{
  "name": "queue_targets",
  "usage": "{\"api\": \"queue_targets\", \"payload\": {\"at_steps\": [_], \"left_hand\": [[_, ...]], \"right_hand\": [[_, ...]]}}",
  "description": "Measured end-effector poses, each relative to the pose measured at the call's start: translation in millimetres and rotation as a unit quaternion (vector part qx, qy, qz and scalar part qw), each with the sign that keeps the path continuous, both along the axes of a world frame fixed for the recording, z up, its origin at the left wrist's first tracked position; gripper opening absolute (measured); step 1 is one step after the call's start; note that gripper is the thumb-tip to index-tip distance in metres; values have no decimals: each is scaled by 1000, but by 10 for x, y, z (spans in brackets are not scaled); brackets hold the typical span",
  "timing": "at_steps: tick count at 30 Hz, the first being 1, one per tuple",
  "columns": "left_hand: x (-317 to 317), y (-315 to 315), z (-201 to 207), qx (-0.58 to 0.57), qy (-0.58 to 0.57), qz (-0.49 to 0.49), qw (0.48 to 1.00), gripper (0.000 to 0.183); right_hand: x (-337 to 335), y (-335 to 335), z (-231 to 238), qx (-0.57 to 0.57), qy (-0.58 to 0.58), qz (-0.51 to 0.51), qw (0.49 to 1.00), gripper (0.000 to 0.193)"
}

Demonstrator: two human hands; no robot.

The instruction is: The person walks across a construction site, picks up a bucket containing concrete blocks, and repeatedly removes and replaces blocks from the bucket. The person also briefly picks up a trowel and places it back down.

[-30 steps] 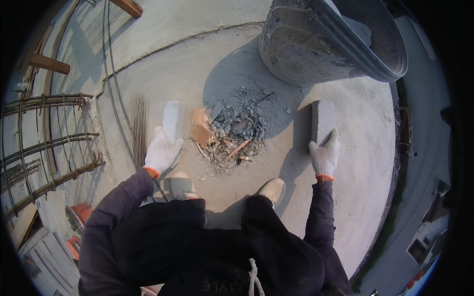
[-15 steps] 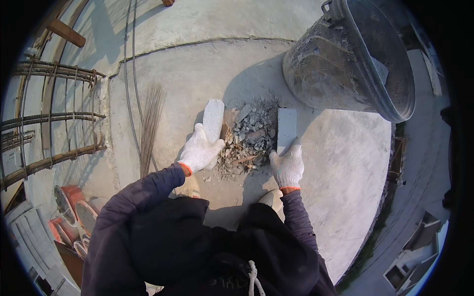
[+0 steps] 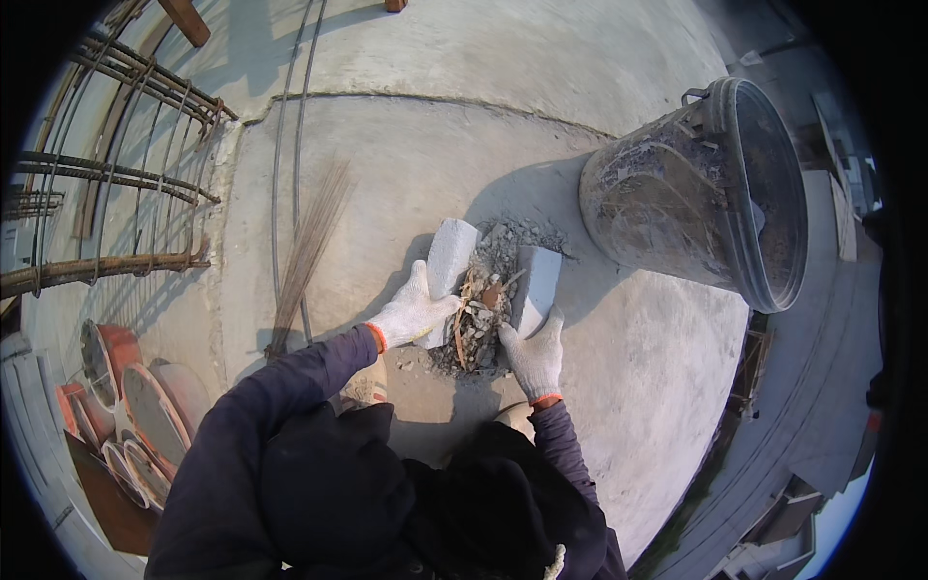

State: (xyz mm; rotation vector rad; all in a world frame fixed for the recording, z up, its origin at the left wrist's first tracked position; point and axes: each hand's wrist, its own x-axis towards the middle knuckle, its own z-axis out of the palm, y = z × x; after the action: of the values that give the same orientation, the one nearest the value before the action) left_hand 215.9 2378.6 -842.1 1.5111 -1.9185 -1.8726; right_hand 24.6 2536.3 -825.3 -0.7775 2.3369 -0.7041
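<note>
My left hand (image 3: 418, 307), in a white knitted glove with an orange cuff, is closed on a pale, rough block (image 3: 450, 257) that stands on edge. In a matching glove, my right hand (image 3: 534, 358) grips a second pale block (image 3: 536, 288), whose smooth face catches the light. Between the two blocks lies a heap of rubble (image 3: 483, 309): grey stone chips, brownish fragments and thin wood splinters. Both blocks press against the sides of this heap, their far ends tilted. The fingers behind each block are partly hidden.
A dirty bucket (image 3: 667, 193) lies tipped at the right, its mouth facing right. Thin rods (image 3: 309, 256) lie left of the rubble. A rebar cage (image 3: 126, 174) stands far left, above orange-rimmed round containers (image 3: 155, 416). The concrete slab (image 3: 667, 406) drops away along its right edge.
Both hands have brought the blocks closer together, squeezing the rubble into a narrower heap between them. The view has shifted, so the bucket and rebar appear lower or turned.
</note>
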Motion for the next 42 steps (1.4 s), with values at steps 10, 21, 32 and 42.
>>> {"api": "queue_targets", "payload": {"at_steps": [10,21,32,42], "left_hand": [[-218,163,382,-77,-65,-96,990,106],[-255,218,659,-49,-100,-134,985,112],[-309,306,726,-86,-96,-112,985,105],[-403,274,1066,-78,-80,-121,986,88]], "right_hand": [[-107,104,-184,-46,-92,-3,995,80],[-64,316,-91,-94,-212,-74,970,55],[-134,368,5,-114,-231,-60,964,56],[-216,395,344,-128,-189,-45,973,68]]}}
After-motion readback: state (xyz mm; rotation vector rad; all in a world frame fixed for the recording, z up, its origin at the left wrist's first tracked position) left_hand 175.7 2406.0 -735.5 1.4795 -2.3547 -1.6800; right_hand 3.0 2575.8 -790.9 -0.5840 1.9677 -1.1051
